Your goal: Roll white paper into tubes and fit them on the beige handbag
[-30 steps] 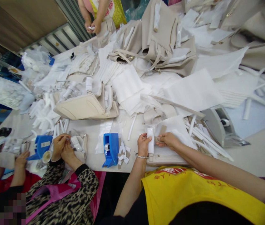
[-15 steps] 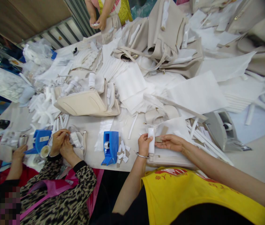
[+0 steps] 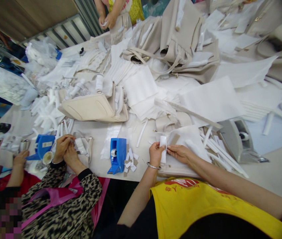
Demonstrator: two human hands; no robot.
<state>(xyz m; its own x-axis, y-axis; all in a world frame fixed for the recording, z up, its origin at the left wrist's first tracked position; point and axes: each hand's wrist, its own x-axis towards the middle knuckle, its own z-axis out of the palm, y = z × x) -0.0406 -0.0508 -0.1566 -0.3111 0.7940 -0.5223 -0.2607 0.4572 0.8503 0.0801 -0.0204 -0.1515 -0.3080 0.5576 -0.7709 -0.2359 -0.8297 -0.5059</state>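
My left hand [image 3: 155,153] grips a white foam-wrapped roll [image 3: 163,146] standing upright at the table's near edge. My right hand [image 3: 179,152] pinches the same roll from the right side. A silver bracelet circles my left wrist. Under both hands lies a flat beige bag piece [image 3: 178,170] on a white foam sheet [image 3: 189,139]. A blue tape dispenser [image 3: 116,155] stands to the left of my left hand, with several small cut tape strips [image 3: 130,161] beside it.
A grey tape dispenser [image 3: 240,139] sits to the right. A cream handbag [image 3: 94,108] lies behind the blue dispenser; more beige bags [image 3: 178,43] and white sheets pile at the back. A person in leopard-print sleeves [image 3: 66,151] works at my left; another person's hands [image 3: 107,21] work across the table.
My right hand has closed in on the roll and now pinches it. The roll sits slightly lower in my left hand. The view has shifted a little.
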